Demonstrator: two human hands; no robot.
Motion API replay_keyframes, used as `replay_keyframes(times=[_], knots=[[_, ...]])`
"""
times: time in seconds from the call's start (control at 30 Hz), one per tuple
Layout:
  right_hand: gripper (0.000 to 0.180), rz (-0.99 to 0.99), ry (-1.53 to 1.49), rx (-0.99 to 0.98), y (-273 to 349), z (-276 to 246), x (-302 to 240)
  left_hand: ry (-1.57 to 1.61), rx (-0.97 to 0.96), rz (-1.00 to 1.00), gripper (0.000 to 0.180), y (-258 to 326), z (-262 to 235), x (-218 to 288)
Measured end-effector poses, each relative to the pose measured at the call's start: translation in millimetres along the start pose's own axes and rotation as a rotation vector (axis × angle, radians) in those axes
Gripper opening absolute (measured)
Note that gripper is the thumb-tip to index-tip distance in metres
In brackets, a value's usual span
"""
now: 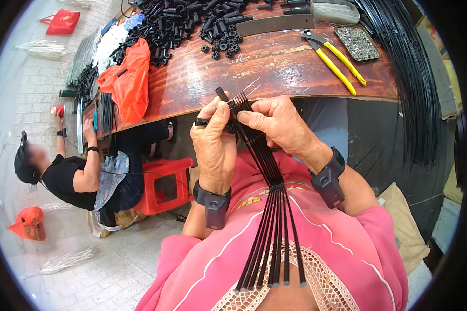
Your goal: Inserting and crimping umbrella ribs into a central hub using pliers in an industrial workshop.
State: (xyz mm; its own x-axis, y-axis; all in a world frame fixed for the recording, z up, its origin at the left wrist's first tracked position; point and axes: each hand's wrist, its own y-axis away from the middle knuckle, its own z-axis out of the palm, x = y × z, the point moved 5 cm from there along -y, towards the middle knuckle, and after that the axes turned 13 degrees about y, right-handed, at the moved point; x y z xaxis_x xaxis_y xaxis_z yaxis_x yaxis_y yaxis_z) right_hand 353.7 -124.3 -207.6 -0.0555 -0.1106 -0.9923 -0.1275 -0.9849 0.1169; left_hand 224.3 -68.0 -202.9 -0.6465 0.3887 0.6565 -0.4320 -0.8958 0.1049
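Observation:
A fan of thin black umbrella ribs (264, 160) is held before my chest, gathered narrow at the top and spreading toward grey-tipped ends over my pink shirt. My left hand (213, 137) is closed round its upper end, thumb and forefinger beside a short black stub (221, 94). A black ring-like piece (201, 122) sits at a left finger; whether it is worn or held I cannot tell. My right hand (280, 123) pinches the top of the ribs from the other side, thumb across them. Its inner fingers are partly hidden. Thin pale wires stick up there.
Beyond my hands is a brown table (275, 67) with piled black plastic parts (161, 26), yellow-handled pliers (337, 65), a flat metal blade (275, 25), a tin of small metal pieces (357, 42), an orange bag (129, 83) and long black rods (410, 78). A co-worker (72, 173) sits left near a red stool (163, 184).

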Motion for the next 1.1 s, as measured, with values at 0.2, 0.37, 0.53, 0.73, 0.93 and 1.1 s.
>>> replay_keyframes(times=[0.2, 0.37, 0.53, 0.73, 0.93, 1.1], knots=[[0.025, -0.159, 0.002, 0.123, -10, 9, 13, -0.094, 0.088, 0.068, 0.023, 1, -1, 3], [0.026, -0.014, -0.126, -0.038, -6, 3, 5, -0.001, -0.004, -0.020, 0.024, -5, -8, -3], [0.030, 0.089, -0.271, -0.234, -15, 0, 26, 0.051, -0.077, -0.070, 0.026, -4, 0, -8], [0.029, 0.017, -0.170, -0.179, -13, -4, 19, 0.076, -0.108, -0.113, 0.027, -6, 4, -6], [0.027, 0.037, -0.129, -0.193, -11, -6, 11, 0.091, -0.086, -0.067, 0.031, -4, 5, -4], [0.026, 0.085, -0.110, -0.193, -9, -5, 12, 0.129, -0.070, -0.041, 0.037, -5, 6, -4]])
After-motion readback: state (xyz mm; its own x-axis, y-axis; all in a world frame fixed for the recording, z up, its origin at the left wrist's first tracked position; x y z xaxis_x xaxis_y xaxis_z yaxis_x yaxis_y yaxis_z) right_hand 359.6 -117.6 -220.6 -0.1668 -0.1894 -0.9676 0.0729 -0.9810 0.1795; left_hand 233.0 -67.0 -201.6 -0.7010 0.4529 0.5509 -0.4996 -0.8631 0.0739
